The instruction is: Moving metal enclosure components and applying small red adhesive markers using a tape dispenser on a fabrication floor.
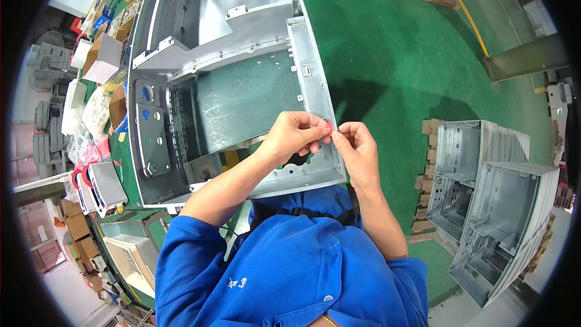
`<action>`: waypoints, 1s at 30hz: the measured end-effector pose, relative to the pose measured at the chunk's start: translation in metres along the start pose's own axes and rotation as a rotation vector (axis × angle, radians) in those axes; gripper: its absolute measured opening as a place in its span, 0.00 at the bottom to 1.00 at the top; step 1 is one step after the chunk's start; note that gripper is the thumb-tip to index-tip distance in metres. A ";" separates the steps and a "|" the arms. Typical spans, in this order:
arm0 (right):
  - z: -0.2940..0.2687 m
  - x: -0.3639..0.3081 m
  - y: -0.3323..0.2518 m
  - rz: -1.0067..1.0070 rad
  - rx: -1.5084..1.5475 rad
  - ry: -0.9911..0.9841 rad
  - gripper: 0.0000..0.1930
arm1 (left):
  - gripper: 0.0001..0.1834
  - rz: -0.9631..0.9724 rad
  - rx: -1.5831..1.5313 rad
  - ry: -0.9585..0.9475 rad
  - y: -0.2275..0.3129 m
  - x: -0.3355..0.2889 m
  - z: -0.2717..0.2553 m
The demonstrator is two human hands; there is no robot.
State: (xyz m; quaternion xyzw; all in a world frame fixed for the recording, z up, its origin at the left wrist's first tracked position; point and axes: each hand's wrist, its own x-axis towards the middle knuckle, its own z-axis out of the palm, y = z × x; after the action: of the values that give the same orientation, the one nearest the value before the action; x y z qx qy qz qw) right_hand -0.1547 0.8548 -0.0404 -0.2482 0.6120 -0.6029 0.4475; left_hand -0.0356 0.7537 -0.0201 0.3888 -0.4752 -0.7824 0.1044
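Blue shirt (284,266): closest, at the bottom.
Left hand (293,136): thumb and finger squeezed together on a small red bit (330,128).
Right hand (361,154): thumb and finger bent, nearly touching, next to it; I can't tell if they grip it.
Red bit's place: between both hands, over the big metal frame's (313,88) right side.
Grey boxes (514,172): farther off, right, on wood.

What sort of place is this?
Probably a factory workshop for metal enclosures. A large metal frame lies in front of the person, similar open metal housings stand on wooden pallets at right, and the green floor carries a yellow line.
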 end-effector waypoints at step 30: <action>-0.062 -0.023 0.070 0.155 0.034 0.140 0.04 | 0.10 -0.011 -0.029 0.075 -0.002 0.002 0.010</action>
State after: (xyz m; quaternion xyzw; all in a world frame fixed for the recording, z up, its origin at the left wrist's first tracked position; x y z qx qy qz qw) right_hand -0.1797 0.9172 -0.1099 -0.1498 0.6488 -0.5926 0.4533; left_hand -0.0435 0.7598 -0.0201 0.4188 -0.4576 -0.7746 0.1234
